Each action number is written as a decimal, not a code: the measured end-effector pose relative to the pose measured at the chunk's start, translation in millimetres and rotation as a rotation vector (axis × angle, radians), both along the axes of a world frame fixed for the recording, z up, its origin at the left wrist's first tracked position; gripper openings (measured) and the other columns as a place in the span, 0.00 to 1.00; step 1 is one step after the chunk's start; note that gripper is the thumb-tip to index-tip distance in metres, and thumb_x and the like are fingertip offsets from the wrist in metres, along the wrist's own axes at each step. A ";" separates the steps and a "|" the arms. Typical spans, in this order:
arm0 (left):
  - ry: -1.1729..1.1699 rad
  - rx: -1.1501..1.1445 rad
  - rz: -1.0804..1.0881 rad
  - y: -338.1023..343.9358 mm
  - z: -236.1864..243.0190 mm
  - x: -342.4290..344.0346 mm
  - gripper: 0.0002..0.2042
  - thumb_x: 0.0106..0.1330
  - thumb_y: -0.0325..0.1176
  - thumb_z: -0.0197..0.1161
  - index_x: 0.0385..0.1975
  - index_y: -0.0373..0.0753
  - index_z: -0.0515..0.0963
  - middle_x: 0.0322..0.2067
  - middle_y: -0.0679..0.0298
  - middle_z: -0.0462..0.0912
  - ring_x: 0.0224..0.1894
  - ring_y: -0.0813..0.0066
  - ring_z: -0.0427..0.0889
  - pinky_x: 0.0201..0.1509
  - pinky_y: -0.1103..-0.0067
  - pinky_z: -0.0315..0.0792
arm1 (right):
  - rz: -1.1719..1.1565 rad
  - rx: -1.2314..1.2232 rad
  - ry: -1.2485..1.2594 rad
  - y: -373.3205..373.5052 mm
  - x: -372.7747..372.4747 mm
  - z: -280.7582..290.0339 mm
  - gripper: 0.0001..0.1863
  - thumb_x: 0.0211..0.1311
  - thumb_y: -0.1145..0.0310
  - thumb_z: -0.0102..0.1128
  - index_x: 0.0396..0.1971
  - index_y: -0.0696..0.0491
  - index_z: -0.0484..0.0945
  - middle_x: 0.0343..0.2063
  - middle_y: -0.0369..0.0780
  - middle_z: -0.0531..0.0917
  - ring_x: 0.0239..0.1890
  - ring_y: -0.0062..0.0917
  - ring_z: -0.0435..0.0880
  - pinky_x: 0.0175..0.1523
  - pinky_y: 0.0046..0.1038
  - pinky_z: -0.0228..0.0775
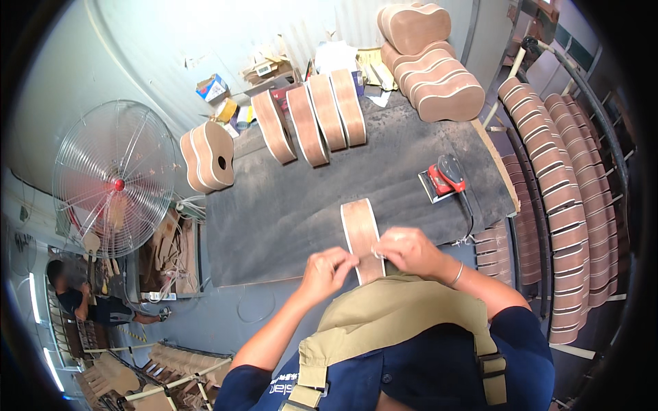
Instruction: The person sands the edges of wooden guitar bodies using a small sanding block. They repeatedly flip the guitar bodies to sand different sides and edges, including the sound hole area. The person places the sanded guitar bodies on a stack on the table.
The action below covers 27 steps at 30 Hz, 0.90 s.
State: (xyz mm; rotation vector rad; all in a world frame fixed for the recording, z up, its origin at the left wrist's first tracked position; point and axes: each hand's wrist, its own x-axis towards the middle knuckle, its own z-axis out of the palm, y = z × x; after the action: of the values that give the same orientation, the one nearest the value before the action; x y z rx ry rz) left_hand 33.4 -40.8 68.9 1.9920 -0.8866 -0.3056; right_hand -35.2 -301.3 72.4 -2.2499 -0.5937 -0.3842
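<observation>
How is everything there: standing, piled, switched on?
Brown wooden guitar body with white edges: curved side up.
Left bare hand: curled at the body's left edge.
Right bare hand: bent at the body's right edge.
Red-and-black electric sander: set down; power unclear.
Round wire-caged fan: upright; spin unclear.
Brown wooden guitar-shaped bodies at back right: piled up.

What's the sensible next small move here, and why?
Probably slide the right hand slightly along the right edge of the wooden body while the left hand steadies it: the right fingertips sit at that edge, the left ones opposite, and the red sander rests apart.
</observation>
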 end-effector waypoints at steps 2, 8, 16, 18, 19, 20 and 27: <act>-0.269 -0.012 0.090 -22.6 18.3 28.0 0.03 0.66 0.26 0.71 0.36 0.36 0.89 0.32 0.56 0.88 0.32 0.60 0.88 0.37 0.70 0.80 | -0.081 0.096 -0.038 -8.8 29.3 11.8 0.07 0.63 0.79 0.65 0.39 0.61 0.88 0.34 0.47 0.88 0.36 0.42 0.88 0.43 0.37 0.81; 0.048 0.060 0.161 -78.9 -20.1 123.4 0.04 0.64 0.26 0.73 0.31 0.32 0.87 0.27 0.58 0.84 0.28 0.73 0.81 0.35 0.75 0.75 | -0.251 0.181 0.215 -37.6 105.1 -23.0 0.08 0.62 0.77 0.66 0.39 0.55 0.91 0.35 0.48 0.88 0.39 0.45 0.88 0.48 0.40 0.79; -0.621 -0.071 0.031 -44.5 -20.8 53.8 0.08 0.57 0.22 0.70 0.36 0.37 0.85 0.26 0.56 0.70 0.31 0.54 0.72 0.37 0.63 0.71 | -0.254 -0.032 -0.158 -7.1 29.3 -33.3 0.17 0.59 0.80 0.59 0.47 0.56 0.87 0.37 0.44 0.88 0.38 0.39 0.85 0.44 0.37 0.80; -0.701 -0.102 0.032 -41.3 -23.6 40.4 0.09 0.55 0.20 0.69 0.35 0.37 0.85 0.26 0.58 0.72 0.31 0.56 0.74 0.38 0.65 0.71 | -0.246 -0.015 -0.218 -2.6 23.3 -32.7 0.16 0.59 0.80 0.58 0.46 0.56 0.87 0.37 0.43 0.88 0.38 0.39 0.85 0.44 0.36 0.81; -0.714 -0.109 0.029 -41.3 -20.4 38.3 0.09 0.54 0.20 0.69 0.35 0.37 0.85 0.26 0.59 0.72 0.32 0.56 0.74 0.38 0.65 0.71 | -0.233 -0.011 -0.224 -2.8 24.4 -32.7 0.16 0.59 0.80 0.58 0.46 0.57 0.87 0.37 0.43 0.88 0.38 0.39 0.85 0.44 0.36 0.81; -0.726 -0.116 0.028 -41.2 -17.8 37.4 0.09 0.54 0.19 0.69 0.35 0.37 0.85 0.27 0.59 0.72 0.32 0.56 0.74 0.38 0.65 0.71 | -0.219 -0.006 -0.229 -2.8 25.5 -33.1 0.15 0.59 0.80 0.59 0.45 0.57 0.87 0.37 0.43 0.88 0.38 0.39 0.85 0.44 0.36 0.81; -0.075 0.082 0.139 -69.3 -6.4 121.3 0.03 0.60 0.25 0.72 0.27 0.33 0.85 0.24 0.54 0.79 0.33 0.54 0.79 0.39 0.65 0.74 | -0.229 0.164 0.247 -22.1 112.2 -26.1 0.14 0.61 0.79 0.61 0.42 0.51 0.91 0.33 0.48 0.85 0.38 0.49 0.85 0.46 0.43 0.78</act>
State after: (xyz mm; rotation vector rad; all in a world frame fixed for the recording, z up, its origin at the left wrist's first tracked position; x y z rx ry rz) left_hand 154.8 -110.0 62.5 2.1415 -0.7891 -0.1919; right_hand 77.0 -323.4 46.3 -2.1683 -0.1703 -0.2509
